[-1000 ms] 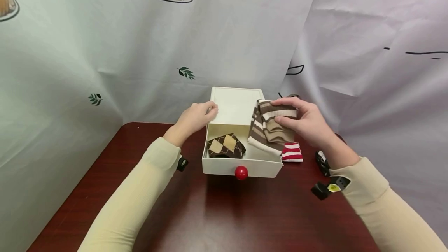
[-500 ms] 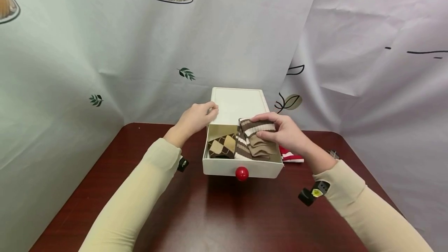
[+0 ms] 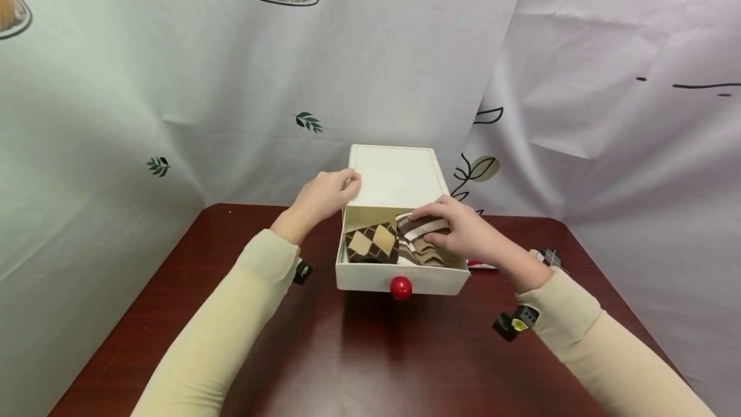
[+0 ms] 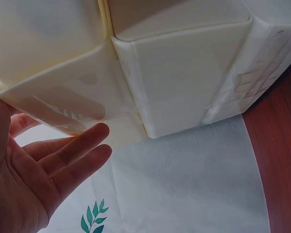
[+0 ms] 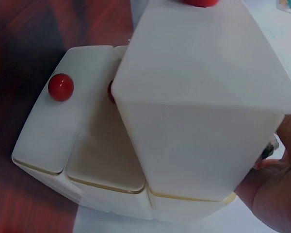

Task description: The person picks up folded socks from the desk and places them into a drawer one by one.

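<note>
In the head view, my left hand (image 3: 327, 195) rests at the top left edge of a white drawer cabinet (image 3: 396, 172). The left wrist view shows that hand's fingers (image 4: 82, 145) extended along the cabinet's side. My right hand (image 3: 463, 230) holds a folded brown, tan and white striped sock (image 3: 425, 230) between thumb and fingers, inside the right part of the pulled-out top drawer (image 3: 370, 275). To its left in the drawer lies a folded argyle sock (image 3: 373, 243). The right wrist view shows the drawer's outside, with part of my right hand (image 5: 276, 189) behind its wall.
A red knob (image 3: 401, 287) sticks out from the drawer front. Below it, two lower drawers with knobs (image 5: 61, 87) are pushed in. Right of the cabinet, a red-and-white striped cloth (image 3: 480, 264) and a dark checked one (image 3: 548, 256) lie on the table (image 3: 289, 352).
My right hand has carried the striped sock left and down into the drawer, beside the argyle sock. My left hand has stayed on the cabinet.
</note>
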`<action>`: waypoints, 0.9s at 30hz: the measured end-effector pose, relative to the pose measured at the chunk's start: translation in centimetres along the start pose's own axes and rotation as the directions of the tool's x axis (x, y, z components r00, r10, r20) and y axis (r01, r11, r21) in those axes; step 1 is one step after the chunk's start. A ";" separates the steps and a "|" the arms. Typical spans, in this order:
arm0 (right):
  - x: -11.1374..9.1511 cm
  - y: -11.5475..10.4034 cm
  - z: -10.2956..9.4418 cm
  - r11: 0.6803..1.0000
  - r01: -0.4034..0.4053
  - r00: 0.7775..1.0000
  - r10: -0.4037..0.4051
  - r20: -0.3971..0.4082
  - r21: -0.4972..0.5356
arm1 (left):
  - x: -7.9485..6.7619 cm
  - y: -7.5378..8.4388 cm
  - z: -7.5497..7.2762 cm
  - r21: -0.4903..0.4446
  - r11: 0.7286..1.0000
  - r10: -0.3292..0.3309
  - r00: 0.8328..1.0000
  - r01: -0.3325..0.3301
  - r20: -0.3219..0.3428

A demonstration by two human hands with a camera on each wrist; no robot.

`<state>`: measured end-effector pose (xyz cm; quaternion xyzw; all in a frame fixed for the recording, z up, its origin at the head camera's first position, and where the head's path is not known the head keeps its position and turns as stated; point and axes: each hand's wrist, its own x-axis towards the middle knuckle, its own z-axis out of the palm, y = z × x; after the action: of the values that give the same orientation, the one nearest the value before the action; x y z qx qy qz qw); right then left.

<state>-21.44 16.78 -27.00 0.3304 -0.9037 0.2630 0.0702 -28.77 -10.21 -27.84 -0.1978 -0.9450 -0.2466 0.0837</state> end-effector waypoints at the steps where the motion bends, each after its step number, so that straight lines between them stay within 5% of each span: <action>1: 0.0 0.0 0.1 0.999 0.014 1.000 -0.014 0.003 -0.030 | 0.0 0.0 0.0 -0.001 1.000 0.000 1.000 0.000 0.001; 10: 0.0 -0.4 1.3 0.961 0.126 0.992 -0.125 0.019 -0.247 | -0.1 -0.1 0.0 0.002 1.000 0.005 1.000 -0.005 -0.010; 17: -0.2 -1.2 1.6 0.930 0.079 0.997 -0.074 0.027 -0.359 | -0.1 0.0 0.0 -0.005 1.000 0.012 1.000 -0.012 -0.009; 20: -0.3 -1.5 1.4 0.893 0.067 0.998 -0.065 0.019 -0.445 | -0.1 -0.1 0.0 -0.002 1.000 0.014 1.000 -0.014 -0.018; 24: -0.5 -1.7 1.1 0.843 0.117 0.988 -0.152 -0.024 -0.526 | 0.0 -0.2 0.1 0.005 1.000 0.014 1.000 -0.014 -0.022; 27: -0.9 -2.1 0.7 0.829 0.157 0.961 -0.253 -0.111 -0.536 | 0.0 -0.2 0.1 0.007 1.000 0.015 1.000 -0.015 -0.019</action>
<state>-19.36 15.59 -26.98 0.3695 -0.8901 0.0269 0.2653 -28.88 -10.30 -28.02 -0.2022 -0.9435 -0.2448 0.0950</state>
